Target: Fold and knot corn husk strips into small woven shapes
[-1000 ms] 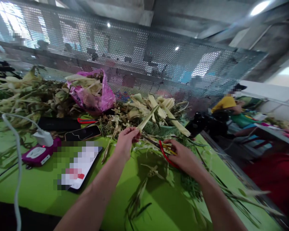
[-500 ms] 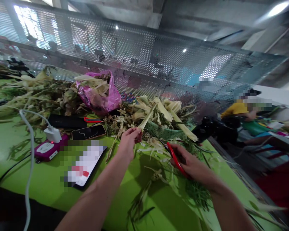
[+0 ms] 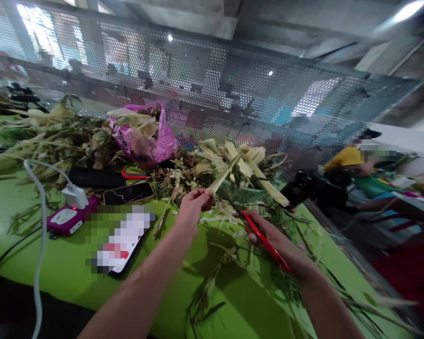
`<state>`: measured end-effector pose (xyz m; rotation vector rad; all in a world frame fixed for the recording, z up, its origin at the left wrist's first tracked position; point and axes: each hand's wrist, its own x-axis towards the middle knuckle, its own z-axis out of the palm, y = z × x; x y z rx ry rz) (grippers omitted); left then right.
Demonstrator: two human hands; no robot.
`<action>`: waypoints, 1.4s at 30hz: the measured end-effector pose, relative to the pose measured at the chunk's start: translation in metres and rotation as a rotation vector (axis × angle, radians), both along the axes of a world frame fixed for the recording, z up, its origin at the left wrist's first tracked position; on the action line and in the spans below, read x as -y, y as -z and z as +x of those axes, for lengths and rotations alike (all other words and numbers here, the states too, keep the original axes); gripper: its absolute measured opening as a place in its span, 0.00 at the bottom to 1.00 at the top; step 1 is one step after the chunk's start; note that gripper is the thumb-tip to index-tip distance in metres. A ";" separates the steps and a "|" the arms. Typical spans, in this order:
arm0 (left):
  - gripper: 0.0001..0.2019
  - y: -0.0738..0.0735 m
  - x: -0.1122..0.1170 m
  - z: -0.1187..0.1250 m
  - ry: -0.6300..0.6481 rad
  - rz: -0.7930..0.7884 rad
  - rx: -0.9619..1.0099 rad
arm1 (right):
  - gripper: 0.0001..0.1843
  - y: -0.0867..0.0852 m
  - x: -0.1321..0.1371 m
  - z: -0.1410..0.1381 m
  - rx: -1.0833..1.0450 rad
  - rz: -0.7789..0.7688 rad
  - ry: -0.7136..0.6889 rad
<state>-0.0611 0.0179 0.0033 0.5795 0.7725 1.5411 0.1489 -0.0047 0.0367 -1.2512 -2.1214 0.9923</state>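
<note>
Between the thumb and fingers of my left hand [image 3: 194, 207] is the lower end of a pale corn husk [image 3: 224, 175], pointing up and to the right. My right hand [image 3: 268, 235] is closed around red-handled scissors [image 3: 261, 234]. Their dark blades reach up and left, close to the husk; whether they touch it I cannot tell. Behind both hands, a green basket [image 3: 247, 194] is heaped with dried husks [image 3: 257, 157]. Cut scraps [image 3: 229, 214] lie on the green table [image 3: 169, 282] under the blades.
A pink plastic bag [image 3: 166, 146] of husks stands at the back, beside a husk pile [image 3: 74, 136]. On the left lie a purple power strip [image 3: 69, 219] with a white charger, and two phones [image 3: 127, 194]. A perforated metal screen [image 3: 205, 80] rises behind. A person in yellow [image 3: 346, 157] sits at right.
The scissors have moved slightly left toward the husk, and their handles look closer together. My left hand has shifted a little to the right with the husk.
</note>
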 end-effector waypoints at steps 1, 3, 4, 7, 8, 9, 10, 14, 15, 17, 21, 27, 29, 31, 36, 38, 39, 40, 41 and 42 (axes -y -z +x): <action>0.14 0.000 0.001 0.002 0.011 0.000 -0.005 | 0.33 0.000 0.000 -0.002 0.010 0.001 -0.004; 0.14 0.000 0.002 0.006 0.029 -0.001 -0.018 | 0.33 0.001 0.001 -0.005 0.030 0.004 -0.009; 0.14 0.000 0.003 0.007 0.039 -0.003 -0.029 | 0.33 0.002 0.000 -0.005 0.033 0.003 -0.013; 0.14 0.002 0.004 0.011 0.063 0.001 -0.051 | 0.32 0.004 0.000 -0.005 0.020 -0.001 -0.023; 0.13 0.002 0.004 0.011 0.068 0.005 -0.054 | 0.32 0.004 0.001 -0.006 0.012 -0.008 -0.023; 0.13 0.003 0.004 0.012 0.072 0.009 -0.056 | 0.31 0.004 0.001 -0.006 0.003 -0.018 -0.022; 0.14 0.003 0.004 0.012 0.074 0.010 -0.059 | 0.31 0.004 0.001 -0.007 -0.005 -0.026 -0.019; 0.14 0.003 0.005 0.013 0.083 -0.004 -0.087 | 0.30 0.002 0.003 -0.010 -0.036 -0.035 -0.005; 0.14 0.002 0.005 0.014 0.085 -0.006 -0.093 | 0.30 0.002 0.003 -0.010 -0.041 -0.033 -0.006; 0.14 0.002 0.006 0.014 0.088 -0.008 -0.097 | 0.29 0.002 0.002 -0.011 -0.048 -0.028 -0.011; 0.14 0.001 0.006 0.013 0.091 -0.013 -0.095 | 0.27 0.001 0.002 -0.012 -0.050 -0.035 -0.032; 0.15 0.005 0.004 0.012 0.092 0.005 -0.123 | 0.25 0.004 -0.003 -0.013 -0.002 -0.015 -0.010; 0.15 0.007 0.004 0.013 0.092 0.020 -0.123 | 0.24 0.007 -0.008 -0.011 0.034 0.000 -0.014; 0.15 0.007 0.003 0.013 0.091 0.025 -0.113 | 0.23 0.010 -0.013 -0.008 0.062 0.006 -0.014; 0.13 0.005 0.003 0.011 0.089 0.028 -0.075 | 0.20 0.020 -0.020 0.000 0.207 0.089 0.065; 0.13 0.005 0.003 0.010 0.087 0.036 -0.067 | 0.23 0.024 -0.023 0.007 0.329 0.152 0.122; 0.12 0.006 0.003 0.009 0.083 0.038 -0.062 | 0.25 0.027 -0.024 0.011 0.391 0.175 0.143; 0.12 0.006 0.003 0.009 0.079 0.040 -0.056 | 0.28 0.028 -0.025 0.014 0.447 0.190 0.147; 0.11 0.007 0.003 0.009 0.078 0.041 -0.055 | 0.30 0.029 -0.025 0.017 0.495 0.203 0.138; 0.11 0.008 0.003 0.009 0.076 0.041 -0.057 | 0.31 0.029 -0.025 0.019 0.536 0.220 0.129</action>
